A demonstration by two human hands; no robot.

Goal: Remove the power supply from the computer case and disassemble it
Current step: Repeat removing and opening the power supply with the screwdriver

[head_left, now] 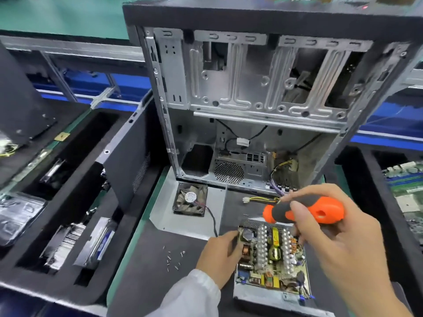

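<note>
The opened power supply (pixel 272 259) lies on the black mat in front of me, its circuit board, coils and silver heatsinks exposed in a grey metal tray. My left hand (pixel 219 259) holds its left side. My right hand (pixel 338 239) grips an orange and black screwdriver (pixel 304 210) above the board's far right part; the tip is hidden. The supply's lid (pixel 192 216) lies behind it with a black fan (pixel 191 200) attached, a cable running back to the board. The empty computer case (pixel 263 99) stands upright behind.
Several loose screws (pixel 174 257) lie on the mat left of my left hand. A black side panel (pixel 130 156) leans at the left. Black foam trays (pixel 68 202) at the left hold parts; a tray at the right holds a green circuit board (pixel 405 186).
</note>
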